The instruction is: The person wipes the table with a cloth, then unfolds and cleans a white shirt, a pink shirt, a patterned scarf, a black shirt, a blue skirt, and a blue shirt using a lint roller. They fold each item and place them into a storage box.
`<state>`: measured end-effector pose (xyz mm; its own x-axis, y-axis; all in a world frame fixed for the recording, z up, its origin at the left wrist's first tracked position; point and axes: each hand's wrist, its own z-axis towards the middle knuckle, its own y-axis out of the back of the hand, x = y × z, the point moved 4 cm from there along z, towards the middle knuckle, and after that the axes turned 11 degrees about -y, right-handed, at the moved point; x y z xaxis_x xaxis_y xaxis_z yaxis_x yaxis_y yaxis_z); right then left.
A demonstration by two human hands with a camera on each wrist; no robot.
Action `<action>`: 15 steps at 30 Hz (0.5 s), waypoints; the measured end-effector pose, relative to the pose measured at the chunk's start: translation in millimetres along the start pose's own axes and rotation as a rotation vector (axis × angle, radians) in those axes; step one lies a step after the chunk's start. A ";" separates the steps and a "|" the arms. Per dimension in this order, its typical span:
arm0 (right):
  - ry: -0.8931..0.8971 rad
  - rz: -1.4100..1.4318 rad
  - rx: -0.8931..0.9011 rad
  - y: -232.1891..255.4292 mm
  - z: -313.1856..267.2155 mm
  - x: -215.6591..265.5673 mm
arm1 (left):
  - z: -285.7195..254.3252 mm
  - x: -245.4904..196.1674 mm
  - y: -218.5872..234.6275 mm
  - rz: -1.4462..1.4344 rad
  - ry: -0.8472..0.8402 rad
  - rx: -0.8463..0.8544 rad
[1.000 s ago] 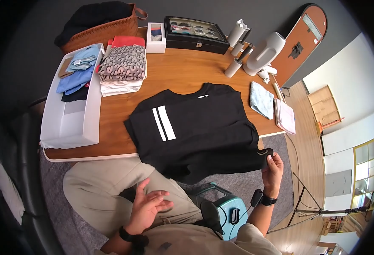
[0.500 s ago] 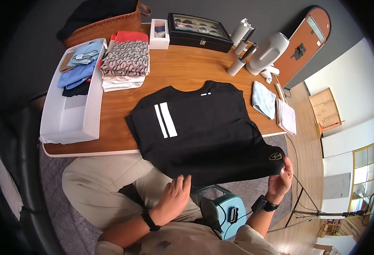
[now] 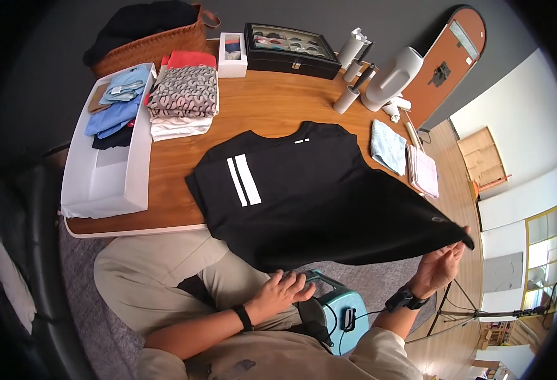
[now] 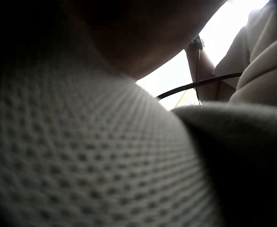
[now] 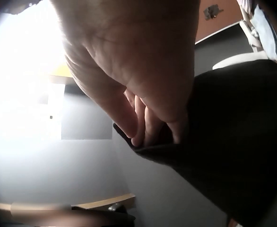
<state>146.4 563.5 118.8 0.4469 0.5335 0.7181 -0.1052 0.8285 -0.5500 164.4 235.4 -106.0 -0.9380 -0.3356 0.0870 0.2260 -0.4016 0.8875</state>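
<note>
A black T-shirt (image 3: 291, 183) with two white stripes lies over the front part of the wooden table, its lower end hanging past the edge. My right hand (image 3: 440, 269) pinches the hem corner and draws it out to the right, so that side of the fabric is stretched tight. In the right wrist view, thumb and fingers (image 5: 131, 127) meet at the cloth's edge. Loosely bent, my left hand (image 3: 281, 294) is over the lap just below the shirt's near edge, holding nothing. The left wrist view shows mostly a blurred pale knit fabric (image 4: 105, 151) close up.
A white box (image 3: 107, 183) with folded clothes stands on the left of the table (image 3: 272, 101), beside a clothes stack (image 3: 183, 95). Two folded cloths (image 3: 389, 145) lie at the right edge. Behind are a black display case (image 3: 291, 54) and lint rollers (image 3: 346, 98). A teal stool (image 3: 348, 316) is below.
My right hand has pulled the shirt's corner outward to the right, spreading the lower part. The left hand went from the lap's left side to just under the hem.
</note>
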 end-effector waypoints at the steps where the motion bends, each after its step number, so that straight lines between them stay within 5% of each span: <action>1: 0.010 0.028 0.119 0.9 6.5 2.8 | 1.5 1.4 -3.4 0.038 -0.040 -0.035; 8: -0.023 0.185 0.120 -34.8 30.2 -7.1 | 40.6 31.7 12.0 0.260 0.058 -0.012; 15: 0.008 0.178 0.020 -46.9 40.2 -11.8 | 41.0 60.3 34.5 -0.026 0.125 -0.078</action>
<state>110.3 525.2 153.2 0.4269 0.6708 0.6064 -0.2010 0.7242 -0.6596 104.8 236.3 -51.6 -0.9048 -0.4259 0.0034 0.2265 -0.4745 0.8506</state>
